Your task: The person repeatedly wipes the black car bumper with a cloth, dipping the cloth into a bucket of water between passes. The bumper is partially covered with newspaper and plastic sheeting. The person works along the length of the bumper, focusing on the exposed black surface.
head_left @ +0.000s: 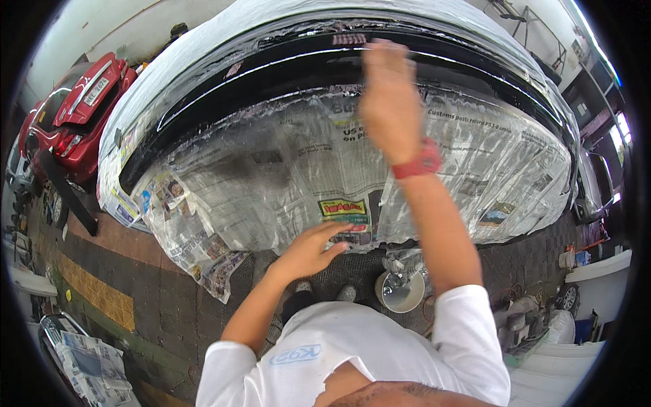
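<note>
Head cam (L fisheye) looks down & fwd from above, fairly close.

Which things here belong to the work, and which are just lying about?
Apparently in the work:
right hand, blurred, over glossy black panel
left hand
newspaper sheets
probably the bucket

Apparently just nearby:
red car
wheel

Left of the right hand (392, 108), there is room to pass along the black panel (291, 76). The bucket (419, 285) stands in the way right of the feet (346, 293); clearance under the blurred right hand is hard to judge.
</note>
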Demonstrator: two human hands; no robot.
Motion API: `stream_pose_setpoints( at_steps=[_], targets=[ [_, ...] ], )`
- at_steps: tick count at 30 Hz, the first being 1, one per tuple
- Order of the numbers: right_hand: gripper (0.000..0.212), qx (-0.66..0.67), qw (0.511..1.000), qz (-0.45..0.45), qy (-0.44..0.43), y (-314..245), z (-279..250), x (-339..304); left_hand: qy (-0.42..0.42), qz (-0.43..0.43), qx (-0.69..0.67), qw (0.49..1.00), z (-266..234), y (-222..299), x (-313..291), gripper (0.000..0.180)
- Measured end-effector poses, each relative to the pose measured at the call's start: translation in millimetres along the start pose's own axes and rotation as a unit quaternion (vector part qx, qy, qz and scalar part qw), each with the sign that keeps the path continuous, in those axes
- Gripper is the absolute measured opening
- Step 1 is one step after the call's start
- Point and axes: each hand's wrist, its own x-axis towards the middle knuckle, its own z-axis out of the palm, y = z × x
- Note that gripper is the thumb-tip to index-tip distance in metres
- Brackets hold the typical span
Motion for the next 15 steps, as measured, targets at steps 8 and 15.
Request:
stream_pose_setpoints(
  at_steps=[8, 15],
  targets=[
    [0.060, -0.026, 0.999, -0.040, -0.014, 74, -18, 6, 0.017, -0.030, -0.054, 0.998, -19, -15, -45, 0.045],
    [0.060, -0.029, 0.997, -0.065, -0.022, -106, 54, 34, 0.086, -0.028, -0.008, 0.996, -43, -22, -64, 0.043]
  ],
)
